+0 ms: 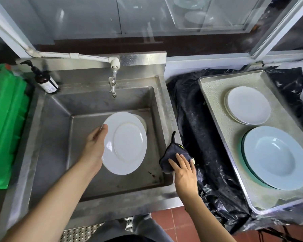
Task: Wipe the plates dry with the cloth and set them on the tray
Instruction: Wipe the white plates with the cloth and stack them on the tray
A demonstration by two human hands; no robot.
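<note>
Over the sink [166, 109], the left hand [94, 145] grips a plate [125, 145]; the right hand [184, 170] presses flat on the cloth [173, 152] on its rim, a soap bottle [45, 81] behind.

I see a white plate [124, 143] over the grey steel sink [42, 137]. Cloth [175, 154] is dk navy w/ a yellow-green tag. Tray [215, 109] is beige, fine woven texture; pale blue plates [275, 158] at its near edge, white ones [247, 105] at far edge. Black plastic sheet [196, 119] under tray. Green crate [5, 119] by sink's left edge. Floor tiles [171, 222] red-brown.
</note>
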